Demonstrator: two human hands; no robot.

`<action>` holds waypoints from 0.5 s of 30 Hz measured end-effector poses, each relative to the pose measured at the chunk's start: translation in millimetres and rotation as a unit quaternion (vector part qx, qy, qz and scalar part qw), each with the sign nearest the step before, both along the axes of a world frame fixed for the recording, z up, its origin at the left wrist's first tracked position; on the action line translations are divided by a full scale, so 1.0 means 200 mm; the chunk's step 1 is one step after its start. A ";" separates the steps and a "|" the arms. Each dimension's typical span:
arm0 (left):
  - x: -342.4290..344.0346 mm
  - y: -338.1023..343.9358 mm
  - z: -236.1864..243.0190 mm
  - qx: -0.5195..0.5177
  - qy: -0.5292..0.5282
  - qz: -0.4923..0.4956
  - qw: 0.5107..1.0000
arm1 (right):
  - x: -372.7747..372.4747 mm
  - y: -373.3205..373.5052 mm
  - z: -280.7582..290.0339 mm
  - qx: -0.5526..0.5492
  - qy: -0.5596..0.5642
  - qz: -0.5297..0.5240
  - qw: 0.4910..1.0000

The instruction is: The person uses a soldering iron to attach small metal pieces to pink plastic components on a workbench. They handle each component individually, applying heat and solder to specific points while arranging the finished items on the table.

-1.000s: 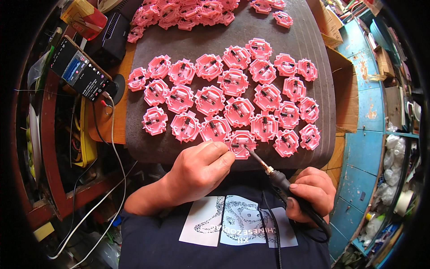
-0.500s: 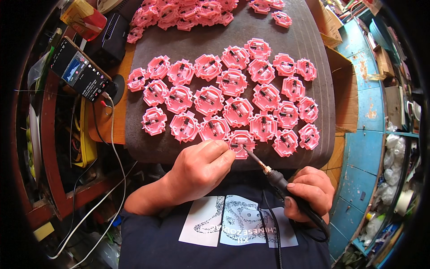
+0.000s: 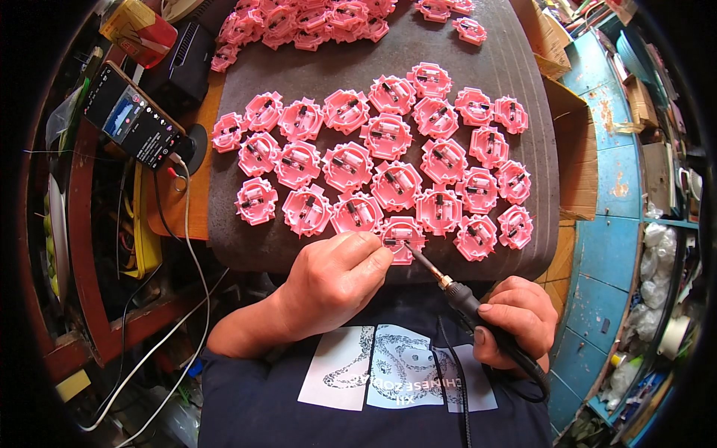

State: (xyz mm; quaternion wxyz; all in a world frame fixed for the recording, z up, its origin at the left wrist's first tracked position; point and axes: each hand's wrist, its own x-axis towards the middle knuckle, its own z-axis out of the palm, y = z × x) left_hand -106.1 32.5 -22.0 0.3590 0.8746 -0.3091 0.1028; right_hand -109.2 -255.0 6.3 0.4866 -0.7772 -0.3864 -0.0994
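My right hand (image 3: 520,322) grips a soldering iron (image 3: 464,300) by its black handle. The iron's tip rests in the nearest pink plastic housing (image 3: 402,254), close to the small black and white parts inside. Against that housing's left side, my left hand (image 3: 337,275) is closed with the fingertips pinched together; what they hold is hidden. Other pink housings (image 3: 397,187) of the same kind lie face up in loose rows just beyond, each with small black and white parts in it.
A pile of pink housings (image 3: 306,22) sits at the far end of the dark mat (image 3: 246,75). To the left, a phone (image 3: 134,116) leans on a stand with a white cable (image 3: 196,254) hanging from it. Cardboard boxes (image 3: 575,157) and blue cabinets (image 3: 612,254) border the right.
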 end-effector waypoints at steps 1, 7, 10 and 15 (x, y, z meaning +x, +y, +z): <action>0.00 0.00 0.00 0.000 0.001 0.000 1.000 | 0.00 0.00 0.00 -0.001 0.000 -0.001 1.000; 0.00 -0.01 -0.01 0.002 0.003 0.001 1.000 | 0.00 0.00 0.00 0.000 -0.002 -0.004 1.000; 0.00 0.00 0.00 0.003 0.005 -0.001 1.000 | -0.01 0.00 0.00 -0.006 -0.003 -0.012 1.000; -0.02 0.02 0.02 -0.018 0.007 0.021 1.000 | -0.02 -0.02 0.02 -0.014 -0.001 -0.031 0.999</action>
